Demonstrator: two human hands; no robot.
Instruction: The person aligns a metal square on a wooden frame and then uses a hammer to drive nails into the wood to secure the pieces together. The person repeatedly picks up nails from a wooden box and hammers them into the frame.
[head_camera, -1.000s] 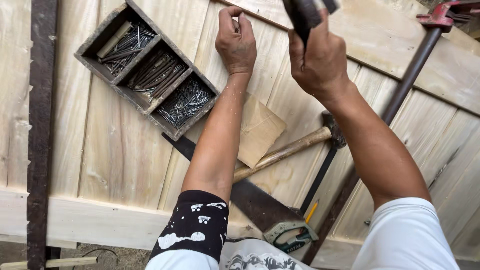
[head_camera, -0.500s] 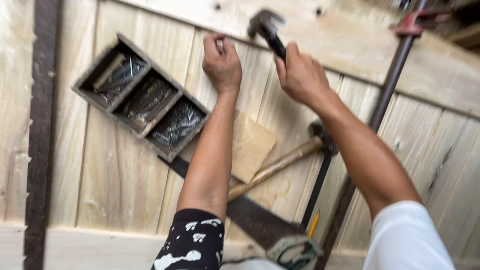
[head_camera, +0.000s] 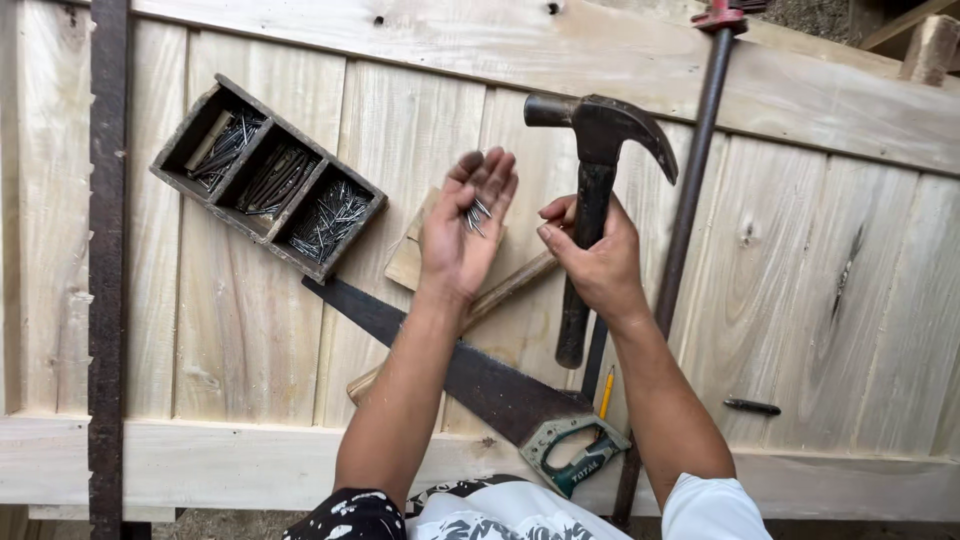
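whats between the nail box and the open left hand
In the head view, only bare plank lies between the nail box and the left hand; a wood block's corner shows lower down.

Handsaw (head_camera: 470, 375), pencil (head_camera: 605, 392), nail box (head_camera: 267, 177)

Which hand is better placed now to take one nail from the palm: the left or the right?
Probably the right hand. Its thumb and forefinger are free beside the nails, although it grips the hammer. The left hand lies palm up, open, carrying them.
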